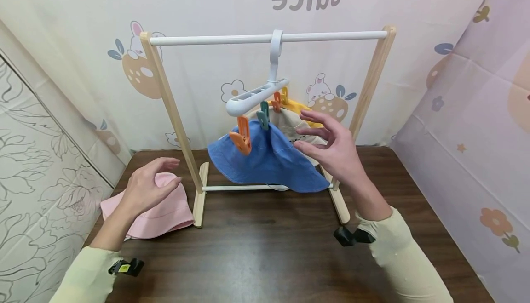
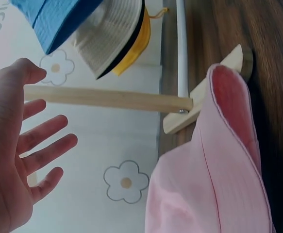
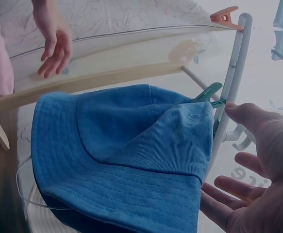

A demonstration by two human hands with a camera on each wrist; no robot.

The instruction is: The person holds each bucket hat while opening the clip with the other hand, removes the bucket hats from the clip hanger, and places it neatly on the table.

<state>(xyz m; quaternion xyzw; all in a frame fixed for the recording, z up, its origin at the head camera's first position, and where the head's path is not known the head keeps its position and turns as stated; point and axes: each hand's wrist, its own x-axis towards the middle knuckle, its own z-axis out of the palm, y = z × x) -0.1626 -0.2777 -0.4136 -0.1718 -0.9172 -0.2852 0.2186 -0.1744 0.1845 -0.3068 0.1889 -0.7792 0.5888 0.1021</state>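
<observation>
A blue bucket hat [image 1: 265,165] hangs by its crown from a green clip [image 1: 263,115] on a white hanger [image 1: 256,97]. Just right of this hat is my right hand [image 1: 335,149], its fingers spread and loosely bent, holding nothing. An orange clip [image 1: 242,135] dangles at the hanger's near end; in the right wrist view it grips no hat. My left hand [image 1: 145,188] hovers over a pink bucket hat [image 1: 167,211] on the table, fingers relaxed. In the left wrist view the pink hat [image 2: 194,184] lies apart from the left hand [image 2: 15,145].
The hanger hooks over the white top bar [image 1: 215,40] of a wooden stand. Behind the blue hat hang a beige hat [image 1: 285,121] and a yellow hat [image 1: 296,106], with another orange clip [image 1: 276,102] and a yellow clip [image 1: 284,95]. Printed curtains surround the brown table [image 1: 248,257].
</observation>
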